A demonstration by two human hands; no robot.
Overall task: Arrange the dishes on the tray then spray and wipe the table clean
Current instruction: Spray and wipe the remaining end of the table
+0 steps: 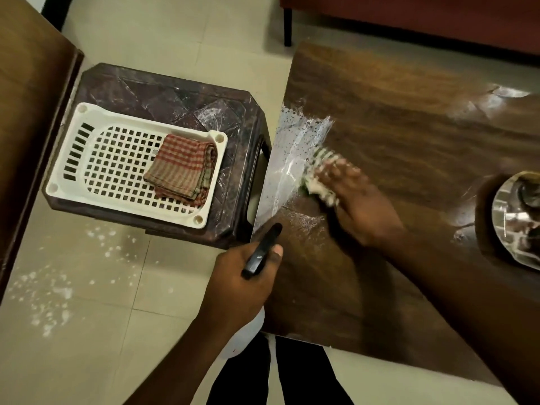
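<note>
My right hand (pixel 358 206) presses a soapy green-and-white scrubber (pixel 318 173) onto the dark wooden table (pixel 409 127) near its left edge; the hand is motion-blurred. A wet foamy streak (pixel 295 150) runs along that edge. My left hand (pixel 245 282) grips a spray bottle by its black trigger head (pixel 261 252), just off the table's near-left corner; the white bottle body (pixel 248 331) hangs below the hand. Steel dishes (pixel 517 217) sit at the table's right edge, partly cut off.
A white perforated tray (pixel 96 162) holding a folded red checked cloth (pixel 182 168) rests on a dark plastic stool (pixel 175 92) left of the table. White splashes spot the tiled floor (pixel 52 293). Another wooden surface (pixel 29 83) lies far left. Red furniture stands behind.
</note>
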